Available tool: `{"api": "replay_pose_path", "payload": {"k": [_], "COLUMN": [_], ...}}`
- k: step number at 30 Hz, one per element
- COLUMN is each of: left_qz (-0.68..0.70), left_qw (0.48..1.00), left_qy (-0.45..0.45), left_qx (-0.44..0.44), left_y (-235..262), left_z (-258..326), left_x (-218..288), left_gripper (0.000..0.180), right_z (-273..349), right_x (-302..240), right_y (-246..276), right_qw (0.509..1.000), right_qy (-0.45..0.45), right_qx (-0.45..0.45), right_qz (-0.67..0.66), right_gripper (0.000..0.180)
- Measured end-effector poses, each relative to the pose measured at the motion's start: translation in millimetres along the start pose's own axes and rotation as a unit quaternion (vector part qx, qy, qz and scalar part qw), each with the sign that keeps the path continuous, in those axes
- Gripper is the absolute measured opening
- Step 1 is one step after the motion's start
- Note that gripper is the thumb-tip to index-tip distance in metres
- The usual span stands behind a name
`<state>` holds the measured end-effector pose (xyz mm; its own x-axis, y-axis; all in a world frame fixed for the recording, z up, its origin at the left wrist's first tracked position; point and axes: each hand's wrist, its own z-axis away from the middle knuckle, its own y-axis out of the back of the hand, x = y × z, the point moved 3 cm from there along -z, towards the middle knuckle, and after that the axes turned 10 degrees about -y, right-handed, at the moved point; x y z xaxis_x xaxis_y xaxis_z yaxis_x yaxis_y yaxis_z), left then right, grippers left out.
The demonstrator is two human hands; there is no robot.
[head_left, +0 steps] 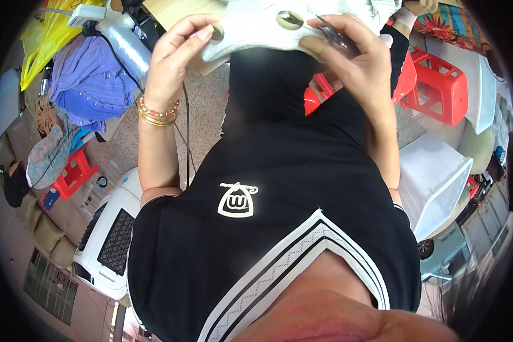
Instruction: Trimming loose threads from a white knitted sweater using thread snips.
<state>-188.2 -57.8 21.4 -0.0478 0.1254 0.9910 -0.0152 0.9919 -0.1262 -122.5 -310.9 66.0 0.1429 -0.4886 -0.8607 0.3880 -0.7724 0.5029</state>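
Item: white knit cloth [248, 37], at the far centre of the scene, beyond my black top [279, 165]. It bears 2 round dark discs — buttons or eyelets, I cannot tell which. My left hand [172, 60] is closed in a narrow pinch at its left side, by the left disc [216, 34]. My right hand [363, 64] holds small metal snips [337, 37], near the right disc [290, 20]. Handling, as judged: light, soft, stretchy, prone to snagging on points. Recommended hold — flat pinch beside a disc, clear of the blades.
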Motion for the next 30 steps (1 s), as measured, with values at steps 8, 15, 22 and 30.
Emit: {"api": "replay_pose_path", "payload": {"k": [8,15,22,30], "left_qz": [0.063,0.128,0.092,-0.016], "left_qw": [0.996,0.991,0.993,0.992], "left_qy": [-0.063,-0.044,-0.073,-0.123], "left_qx": [-0.011,-0.009,0.006,0.040], "left_y": [-10,-38,-52,-58], "left_z": [-7,-6,-9,-6], "left_x": [37,40,36,27], "left_gripper": [0.031,0.033,0.032,0.024], "right_z": [8,9,2,-5], "right_x": [-37,-62,-50,-23], "right_y": [23,17,11,-4], "right_qw": [0.998,0.984,0.980,0.981], "right_qy": [0.023,0.171,0.198,0.187], "right_qx": [0.044,0.035,0.025,0.041], "right_qz": [-0.050,0.025,0.017,0.014], "right_gripper": [0.033,0.052,0.058,0.048]}}
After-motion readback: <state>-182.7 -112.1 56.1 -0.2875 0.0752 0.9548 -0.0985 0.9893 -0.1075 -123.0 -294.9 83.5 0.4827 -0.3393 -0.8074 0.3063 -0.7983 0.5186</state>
